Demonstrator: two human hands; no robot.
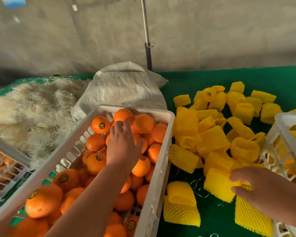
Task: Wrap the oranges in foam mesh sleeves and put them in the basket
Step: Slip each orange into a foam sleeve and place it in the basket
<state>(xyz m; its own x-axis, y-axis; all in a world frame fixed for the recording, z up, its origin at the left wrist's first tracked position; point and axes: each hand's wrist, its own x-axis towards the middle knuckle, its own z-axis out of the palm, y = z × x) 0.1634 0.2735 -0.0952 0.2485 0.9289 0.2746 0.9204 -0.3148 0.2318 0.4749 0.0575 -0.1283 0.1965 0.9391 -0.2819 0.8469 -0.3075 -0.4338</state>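
A loose heap of yellow foam sleeves (pixel 217 127) covers the green cloth (pixel 212 219) between two white crates. The left hand (pixel 121 144), fingers spread, reaches over oranges (pixel 96 162) filling the nearer crate (pixel 162 151). The right hand (pixel 256 183) pinches one sleeve (pixel 217 183); the right-edge basket (pixel 284 132) seemingly holds wrapped fruit.
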